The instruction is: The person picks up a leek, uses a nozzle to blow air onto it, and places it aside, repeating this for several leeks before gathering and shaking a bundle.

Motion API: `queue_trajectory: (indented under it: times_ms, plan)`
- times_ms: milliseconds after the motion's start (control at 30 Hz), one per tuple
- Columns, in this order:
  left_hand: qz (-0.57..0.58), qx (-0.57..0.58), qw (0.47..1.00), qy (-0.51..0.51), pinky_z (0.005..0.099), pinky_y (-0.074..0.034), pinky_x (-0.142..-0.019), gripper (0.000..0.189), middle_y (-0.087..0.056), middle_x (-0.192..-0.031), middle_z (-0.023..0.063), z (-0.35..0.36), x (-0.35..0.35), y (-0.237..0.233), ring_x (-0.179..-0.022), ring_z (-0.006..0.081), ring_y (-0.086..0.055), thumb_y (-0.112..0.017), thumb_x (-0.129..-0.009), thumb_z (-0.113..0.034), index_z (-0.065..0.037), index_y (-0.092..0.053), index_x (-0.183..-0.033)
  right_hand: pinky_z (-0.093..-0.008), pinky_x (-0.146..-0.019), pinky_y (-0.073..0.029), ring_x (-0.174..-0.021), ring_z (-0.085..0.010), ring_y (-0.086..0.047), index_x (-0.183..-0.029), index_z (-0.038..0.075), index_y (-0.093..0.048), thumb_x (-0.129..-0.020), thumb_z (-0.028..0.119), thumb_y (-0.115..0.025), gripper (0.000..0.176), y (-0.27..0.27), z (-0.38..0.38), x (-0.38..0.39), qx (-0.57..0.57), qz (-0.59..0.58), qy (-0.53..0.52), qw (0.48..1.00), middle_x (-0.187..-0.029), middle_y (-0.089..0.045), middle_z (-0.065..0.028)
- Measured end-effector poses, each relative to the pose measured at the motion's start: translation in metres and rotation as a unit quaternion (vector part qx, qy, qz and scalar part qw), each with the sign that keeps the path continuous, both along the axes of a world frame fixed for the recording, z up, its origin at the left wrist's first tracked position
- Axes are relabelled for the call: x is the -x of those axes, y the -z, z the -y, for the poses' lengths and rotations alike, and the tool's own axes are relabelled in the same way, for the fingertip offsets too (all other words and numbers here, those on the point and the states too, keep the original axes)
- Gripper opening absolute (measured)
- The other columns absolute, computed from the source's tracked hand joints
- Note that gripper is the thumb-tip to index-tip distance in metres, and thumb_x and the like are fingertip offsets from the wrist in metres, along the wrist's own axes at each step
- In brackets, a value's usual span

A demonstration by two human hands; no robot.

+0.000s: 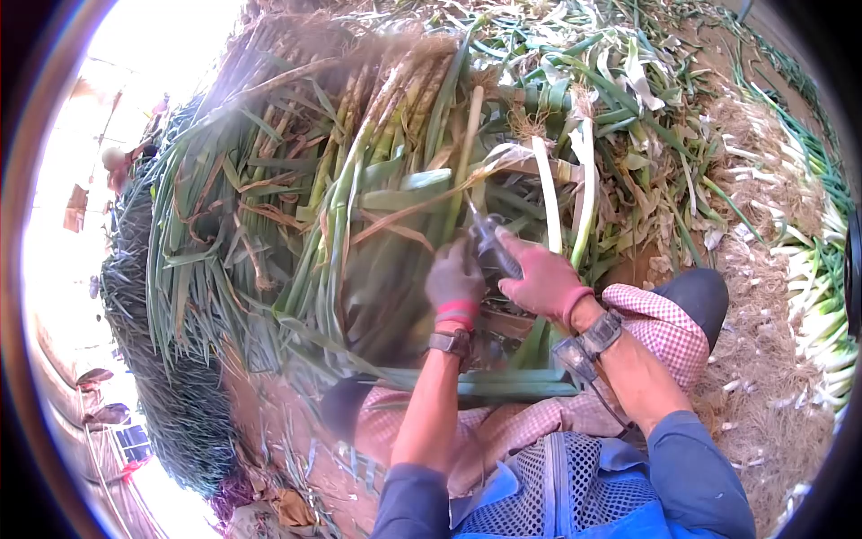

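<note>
The knife [488, 241] sits in the middle of the view. Its long axis runs from 5 o'clock to 11 o'clock, with the metal tip pointing toward 11, into the greens. My right hand [541, 280], gloved, is clenched around its handle from the 4 o'clock side. Just beside it at 9 o'clock, my left hand [454, 278], also gloved, is closed in a fist gripping the leaves of the bundle of leeks [377, 207].

The bundle lies lengthwise, with its pale root ends toward 12 and its green leaves fanning toward 7 and 8. It crowds right up against the knife tip, and I cannot tell exactly where the tip meets it.

Two white stalks [549, 193] stand at 1 o'clock from the knife. Cut leaves [620, 81] are heaped farther out toward 1. My knee [699, 295] is at 3 o'clock, under a checked cloth [669, 334]. Peeled leeks [822, 278] lie well apart at the far 3 o'clock edge, across littered ground [763, 198].
</note>
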State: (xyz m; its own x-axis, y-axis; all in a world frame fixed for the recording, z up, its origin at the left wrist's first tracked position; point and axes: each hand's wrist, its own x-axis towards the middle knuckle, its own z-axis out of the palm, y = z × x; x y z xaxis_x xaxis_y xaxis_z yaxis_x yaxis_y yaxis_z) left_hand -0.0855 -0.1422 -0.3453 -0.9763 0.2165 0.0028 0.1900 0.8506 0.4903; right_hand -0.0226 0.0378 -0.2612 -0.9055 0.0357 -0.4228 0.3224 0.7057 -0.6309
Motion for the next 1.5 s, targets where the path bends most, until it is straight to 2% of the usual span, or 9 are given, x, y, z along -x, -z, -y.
queue_trajectory:
  times_ms: [100,200,467,700,900,1233,1367,1467,1500]
  plan:
    - [-0.101,0.011,0.995,0.007,0.0508,-0.061,-0.08,0.036,-0.071,-0.128,0.0098,-0.008,0.018,-0.017,-0.098,0.0389,-0.074,-0.066,-0.093,-0.019,-0.016,-0.07,-0.129,-0.0502,-0.105,-0.054,-0.112,-0.0451,-0.07,-0.168,0.022,-0.04,-0.086,0.04,-0.072,0.089,-0.001,-0.009,0.028,-0.028,-0.002,0.016,0.999,-0.121,-0.071,-0.0259]
    - [0.06,0.137,0.989,0.01,0.0511,-0.058,-0.094,0.048,-0.06,-0.152,0.0087,-0.013,0.037,-0.028,-0.116,0.0377,-0.072,-0.06,-0.098,-0.021,-0.017,-0.061,-0.146,-0.0495,-0.102,-0.056,-0.108,-0.0446,-0.073,-0.165,0.018,-0.044,-0.084,0.037,-0.069,0.087,-0.009,-0.022,0.06,-0.022,0.014,0.043,0.999,-0.115,-0.074,-0.0258]
    - [0.102,0.252,0.961,0.042,0.0544,-0.061,-0.084,0.037,-0.066,-0.139,0.0126,-0.029,0.056,-0.027,-0.106,0.0386,-0.076,-0.063,-0.098,-0.027,-0.013,-0.062,-0.133,-0.0479,-0.096,-0.057,-0.105,-0.041,-0.074,-0.163,0.013,-0.047,-0.083,0.032,-0.069,0.085,0.027,-0.055,0.136,-0.088,-0.094,0.1,0.987,-0.117,-0.076,-0.0233]
    - [0.163,0.313,0.936,0.01,0.0539,-0.061,-0.087,0.042,-0.072,-0.131,0.0161,-0.033,0.056,-0.022,-0.106,0.0383,-0.077,-0.066,-0.098,-0.036,-0.011,-0.067,-0.132,-0.0473,-0.093,-0.057,-0.093,-0.0381,-0.075,-0.165,0.015,-0.043,-0.084,0.031,-0.067,0.086,-0.017,-0.058,0.05,-0.02,0.002,0.013,1.0,-0.097,-0.076,-0.0183]
    - [0.228,0.254,0.94,0.0,0.0471,-0.061,-0.089,0.036,-0.08,-0.114,0.0195,-0.008,0.033,-0.032,-0.109,0.0403,-0.076,-0.067,-0.092,-0.035,-0.008,-0.084,-0.108,-0.0487,-0.092,-0.058,-0.099,-0.0407,-0.073,-0.164,0.015,-0.044,-0.086,0.036,-0.069,0.086,-0.017,-0.046,-0.077,0.015,0.003,-0.046,0.999,-0.106,-0.072,-0.0228]
    - [0.319,0.256,0.902,0.14,0.0475,-0.062,-0.091,0.034,-0.081,-0.11,0.0158,-0.047,-0.096,-0.042,-0.105,0.0364,-0.078,-0.069,-0.089,-0.036,-0.013,-0.084,-0.109,-0.0477,-0.092,-0.058,-0.1,-0.0437,-0.072,-0.162,0.016,-0.049,-0.084,0.036,-0.073,0.085,-0.018,-0.052,-0.114,0.027,-0.083,-0.07,0.994,-0.102,-0.071,-0.0259]
    - [0.313,0.242,0.903,0.17,0.0506,-0.06,-0.092,0.05,-0.08,-0.11,0.0173,-0.039,-0.11,-0.046,-0.103,0.039,-0.077,-0.067,-0.091,-0.055,-0.012,-0.082,-0.113,-0.0492,-0.093,-0.056,-0.101,-0.0444,-0.071,-0.163,0.017,-0.048,-0.083,0.035,-0.074,0.087,-0.014,-0.064,-0.1,0.053,-0.05,0.029,0.997,-0.103,-0.069,-0.0276]
    - [0.231,0.101,0.962,0.104,0.0453,-0.061,-0.088,0.031,-0.081,-0.11,0.0104,0.005,-0.067,-0.088,-0.102,0.0336,-0.077,-0.072,-0.092,-0.04,-0.018,-0.081,-0.113,-0.0479,-0.094,-0.055,-0.099,-0.0428,-0.07,-0.164,0.016,-0.046,-0.083,0.033,-0.075,0.088,-0.004,-0.069,-0.102,0.039,-0.063,0.068,0.995,-0.104,-0.068,-0.0256]
    - [0.033,0.025,0.996,0.073,0.0445,-0.061,-0.082,0.024,-0.08,-0.106,0.0109,0.03,-0.044,-0.081,-0.096,0.0327,-0.077,-0.074,-0.092,-0.032,-0.016,-0.081,-0.109,-0.0479,-0.094,-0.055,-0.099,-0.0428,-0.07,-0.164,0.016,-0.046,-0.083,0.033,-0.075,0.088,-0.005,-0.067,-0.103,0.044,-0.063,0.066,0.995,-0.104,-0.068,-0.0256]
